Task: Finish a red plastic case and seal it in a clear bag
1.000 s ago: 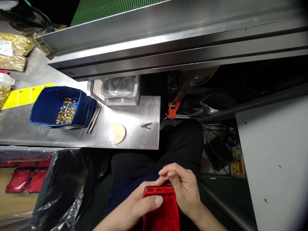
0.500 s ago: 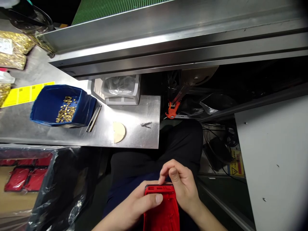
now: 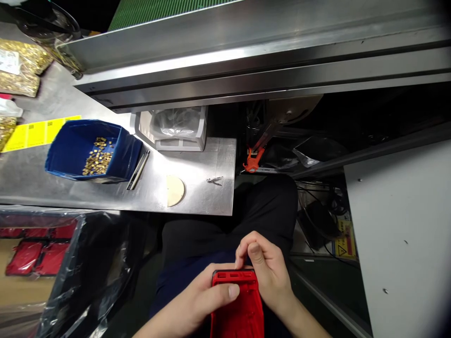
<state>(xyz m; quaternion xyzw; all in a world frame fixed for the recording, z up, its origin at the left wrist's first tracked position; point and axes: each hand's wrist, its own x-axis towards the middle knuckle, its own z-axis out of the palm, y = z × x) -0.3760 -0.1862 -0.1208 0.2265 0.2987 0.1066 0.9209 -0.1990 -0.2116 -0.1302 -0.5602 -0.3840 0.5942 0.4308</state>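
Low in front of my lap is a red plastic shell (image 3: 240,315) with a dark rim and small rectangular slots along its far end. My left hand (image 3: 206,293) grips it from the left, the thumb pressed over the inside wall and the other fingers hidden underneath. At the shell's right far corner, my right hand (image 3: 268,267) is closed, its fingers curled and its thumb bent against them. Whatever those fingers may hold is out of sight. Ahead on the metal table (image 3: 200,197) lie a cream half-round disc (image 3: 175,191) and a small dark metal piece (image 3: 214,180).
A blue bin (image 3: 84,148) holds small brass pieces, with a thin knife-like tool (image 3: 138,170) beside it. Behind stands a grey bin (image 3: 181,143). Red parts (image 3: 24,258) lie in a plastic-lined box at left. A metal rail (image 3: 246,61) crosses ahead; an orange-handled tool (image 3: 252,160) hangs below.
The view has shifted very slightly. Both hands keep almost the same pose on the red shell, with only a tiny movement of the right fingers.
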